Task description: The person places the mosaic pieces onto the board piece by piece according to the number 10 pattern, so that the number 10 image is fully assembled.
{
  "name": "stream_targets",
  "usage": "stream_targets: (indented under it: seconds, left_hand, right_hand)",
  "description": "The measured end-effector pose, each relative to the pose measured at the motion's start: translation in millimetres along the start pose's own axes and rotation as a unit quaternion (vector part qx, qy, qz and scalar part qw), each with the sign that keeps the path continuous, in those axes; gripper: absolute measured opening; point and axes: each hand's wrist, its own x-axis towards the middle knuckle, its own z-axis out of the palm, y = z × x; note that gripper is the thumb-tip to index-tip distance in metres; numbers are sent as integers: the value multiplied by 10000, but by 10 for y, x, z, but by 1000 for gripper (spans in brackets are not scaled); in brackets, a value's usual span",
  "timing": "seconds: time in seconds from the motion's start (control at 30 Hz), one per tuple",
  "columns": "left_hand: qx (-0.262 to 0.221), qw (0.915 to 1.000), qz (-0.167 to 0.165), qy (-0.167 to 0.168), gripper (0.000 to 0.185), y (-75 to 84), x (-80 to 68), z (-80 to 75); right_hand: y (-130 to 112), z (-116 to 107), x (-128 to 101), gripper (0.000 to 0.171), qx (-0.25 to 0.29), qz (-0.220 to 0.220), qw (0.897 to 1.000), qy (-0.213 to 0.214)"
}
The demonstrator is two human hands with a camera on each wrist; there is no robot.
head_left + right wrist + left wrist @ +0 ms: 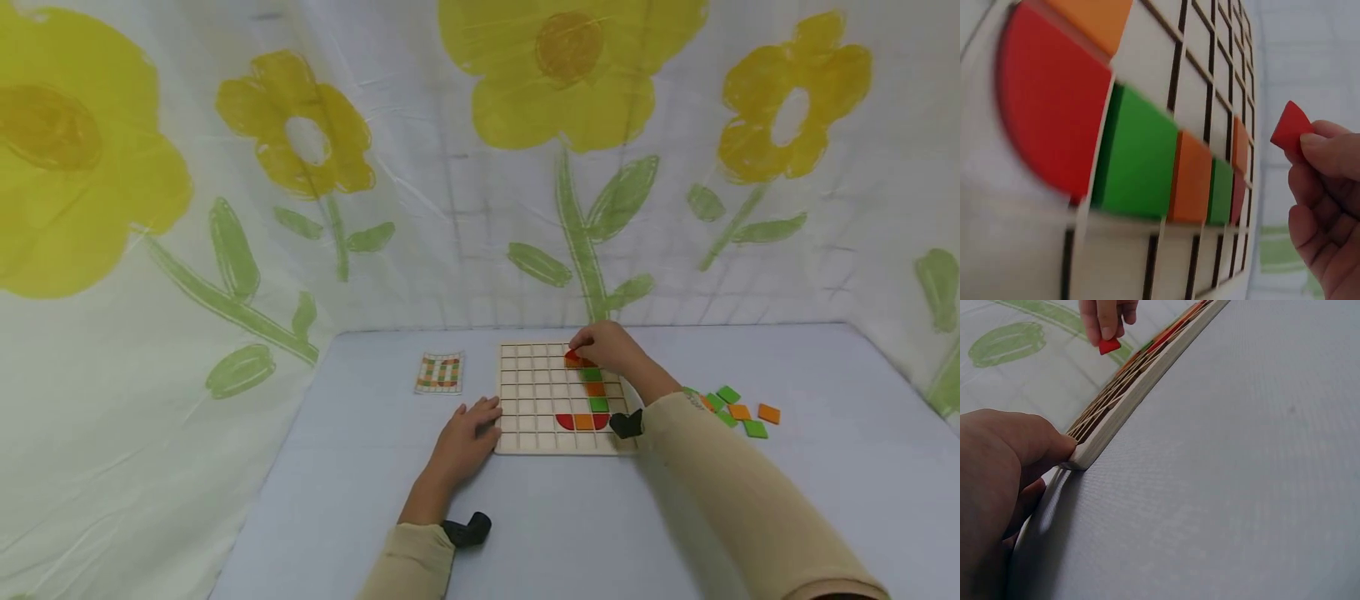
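My right hand pinches a red quarter-round tile between thumb and finger, above the far side of a wooden grid board. In the right wrist view the tile is clear of the board's surface. Green, orange and red tiles sit in the grid, making a column and a short near row. At the board's left edge rests my left hand, fingers spread and fairly straight. Its thumb touches the near left corner in the left wrist view.
Loose green and orange tiles lie on the table right of the board, partly behind my right sleeve. A small pattern card with a coloured grid lies to the left. Behind the white table hangs a flowered curtain.
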Motion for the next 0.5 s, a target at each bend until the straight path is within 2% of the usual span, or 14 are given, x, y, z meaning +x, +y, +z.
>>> stream_targets:
  seconds: [0.3,0.5]
  left_hand:
    - [33,10000,-62,-13,37,-2,6,-6]
    - [73,9999,-87,-6,37,-8,5,14]
  right_hand:
    - [-240,191,190,25,-490,-310,9973,-460]
    - [-273,243,211,24,-887,-401,9943,-424]
